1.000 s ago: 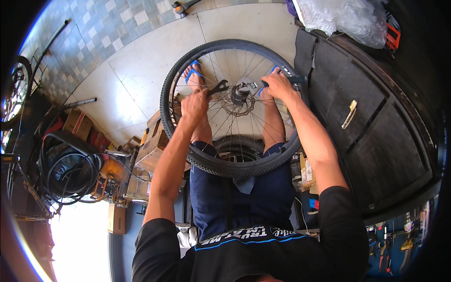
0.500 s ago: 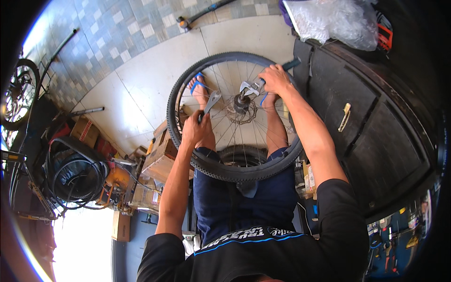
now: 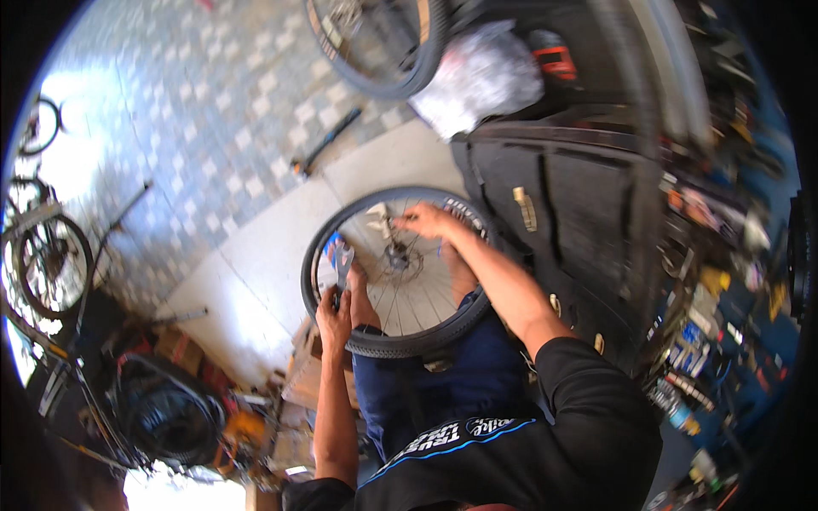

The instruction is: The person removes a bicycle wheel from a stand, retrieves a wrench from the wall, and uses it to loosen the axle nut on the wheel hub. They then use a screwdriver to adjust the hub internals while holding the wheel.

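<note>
A bicycle wheel (image 3: 368, 350) rests over my thighs, its hub (image 3: 396, 254) and disc rotor facing up. My left hand (image 3: 334, 311) is closed on a flat wrench (image 3: 345, 260) at the wheel's left side, its head pointing up inside the rim. My right hand (image 3: 426, 220) is closed on an adjustable wrench (image 3: 380, 220) just above the hub; motion blur hides whether the jaws touch the axle. My bare feet in blue flip-flops show behind the spokes.
Another wheel (image 3: 409, 77), a plastic bag (image 3: 473, 81) and a long tool (image 3: 328, 140) lie beyond. Bikes (image 3: 51, 268), coiled tyres (image 3: 170, 409) and boxes (image 3: 179, 349) crowd the left. A dark panel (image 3: 571, 213) and cluttered tools (image 3: 699, 341) fill the right.
The view has swung, bringing another wheel and more clutter into sight. My right hand has shifted leftward with the adjustable wrench, above the hub; my left hand sits lower, near the rim.
</note>
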A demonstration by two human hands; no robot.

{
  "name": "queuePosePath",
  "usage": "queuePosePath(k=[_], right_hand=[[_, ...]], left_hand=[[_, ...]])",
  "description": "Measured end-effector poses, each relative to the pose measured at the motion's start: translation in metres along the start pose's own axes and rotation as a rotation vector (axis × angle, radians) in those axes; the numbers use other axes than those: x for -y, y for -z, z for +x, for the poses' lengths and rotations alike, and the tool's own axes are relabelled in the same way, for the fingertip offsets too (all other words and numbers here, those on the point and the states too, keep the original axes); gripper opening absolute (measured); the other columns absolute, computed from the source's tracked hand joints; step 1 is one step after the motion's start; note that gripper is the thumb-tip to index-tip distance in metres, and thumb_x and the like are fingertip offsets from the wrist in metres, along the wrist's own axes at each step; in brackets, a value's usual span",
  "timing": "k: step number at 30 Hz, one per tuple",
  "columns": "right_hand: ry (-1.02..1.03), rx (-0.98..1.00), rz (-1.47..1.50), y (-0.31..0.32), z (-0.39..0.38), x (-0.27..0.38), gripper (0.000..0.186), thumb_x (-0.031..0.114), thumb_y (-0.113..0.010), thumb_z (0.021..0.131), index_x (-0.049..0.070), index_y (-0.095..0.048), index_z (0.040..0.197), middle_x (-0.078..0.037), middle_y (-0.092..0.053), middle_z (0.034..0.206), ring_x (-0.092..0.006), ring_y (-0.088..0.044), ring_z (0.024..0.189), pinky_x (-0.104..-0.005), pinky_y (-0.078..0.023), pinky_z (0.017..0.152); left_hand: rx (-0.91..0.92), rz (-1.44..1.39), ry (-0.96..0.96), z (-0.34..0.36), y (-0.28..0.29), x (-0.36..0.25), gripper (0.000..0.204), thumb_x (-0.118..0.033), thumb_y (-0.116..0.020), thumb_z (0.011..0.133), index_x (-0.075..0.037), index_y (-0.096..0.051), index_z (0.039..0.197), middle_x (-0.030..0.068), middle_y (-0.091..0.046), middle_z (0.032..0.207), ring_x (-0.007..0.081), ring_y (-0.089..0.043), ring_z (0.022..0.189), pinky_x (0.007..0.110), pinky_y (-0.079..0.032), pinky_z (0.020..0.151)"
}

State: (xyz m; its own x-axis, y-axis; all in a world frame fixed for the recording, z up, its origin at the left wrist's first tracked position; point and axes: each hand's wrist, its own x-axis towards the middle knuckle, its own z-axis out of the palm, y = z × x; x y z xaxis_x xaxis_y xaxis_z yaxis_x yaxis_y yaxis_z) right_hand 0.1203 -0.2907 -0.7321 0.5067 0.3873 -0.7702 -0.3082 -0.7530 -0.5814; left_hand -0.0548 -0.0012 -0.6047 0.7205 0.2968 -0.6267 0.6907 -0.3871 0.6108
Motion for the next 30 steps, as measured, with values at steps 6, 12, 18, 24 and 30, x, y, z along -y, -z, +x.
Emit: queuePosePath(k=[6,12,18,24,30], right_hand=[[0.278,-0.318,0.187,0.073,-0.185,0.137,0.049,0.044,-0.067,0.094,0.001,-0.066,0.117,-0.019,-0.07,0.091,-0.0306,-0.067,0.083,-0.045,-0.051,0.077],[0.188,-0.448,0.273,0.135,-0.372,0.172,0.05,0.02,-0.065,0.085,-0.002,-0.058,0.13,-0.023,-0.069,0.096,-0.035,-0.07,0.087,-0.0441,-0.053,0.079],[0.164,-0.562,0.478,0.153,-0.509,0.153,0.052,0.021,-0.069,0.094,0.005,-0.054,0.141,-0.014,-0.067,0.104,-0.0145,-0.064,0.072,-0.0337,-0.053,0.058],[0.036,-0.924,0.77,0.143,-0.544,0.113,0.058,0.009,-0.065,0.098,0.015,-0.042,0.151,-0.005,-0.059,0.091,-0.0092,-0.054,0.06,-0.0279,-0.046,0.05],[0.05,-1.041,0.916,0.146,-0.542,0.098,0.06,0.007,-0.064,0.098,0.015,-0.041,0.153,-0.005,-0.056,0.091,-0.0096,-0.056,0.063,-0.0281,-0.047,0.053]], left_hand=[[0.046,-0.27,-0.273,-0.032,0.044,-0.18,0.037,-0.01,-0.065,0.099,0.001,-0.059,0.134,0.0068,-0.067,0.087,0.0104,-0.055,0.072,0.028,-0.046,0.062],[0.285,-0.199,-0.733,-0.081,0.036,-0.336,0.046,-0.006,-0.067,0.095,-0.001,-0.056,0.139,0.0085,-0.066,0.088,0.0136,-0.059,0.076,0.029,-0.051,0.068],[0.521,-0.014,-0.903,-0.146,0.002,-0.43,0.049,-0.004,-0.068,0.091,-0.004,-0.058,0.139,0.0011,-0.053,0.067,0.0104,-0.05,0.059,0.03,-0.041,0.056],[0.426,-0.044,-0.949,-0.153,-0.028,-0.454,0.042,-0.004,-0.068,0.09,-0.006,-0.057,0.13,0.0065,-0.055,0.066,0.0156,-0.053,0.057,0.034,-0.042,0.056],[0.316,0.136,-0.968,-0.14,-0.038,-0.484,0.042,-0.009,-0.067,0.09,-0.008,-0.056,0.13,0.0124,-0.06,0.068,0.0288,-0.061,0.06,0.042,-0.047,0.06]])
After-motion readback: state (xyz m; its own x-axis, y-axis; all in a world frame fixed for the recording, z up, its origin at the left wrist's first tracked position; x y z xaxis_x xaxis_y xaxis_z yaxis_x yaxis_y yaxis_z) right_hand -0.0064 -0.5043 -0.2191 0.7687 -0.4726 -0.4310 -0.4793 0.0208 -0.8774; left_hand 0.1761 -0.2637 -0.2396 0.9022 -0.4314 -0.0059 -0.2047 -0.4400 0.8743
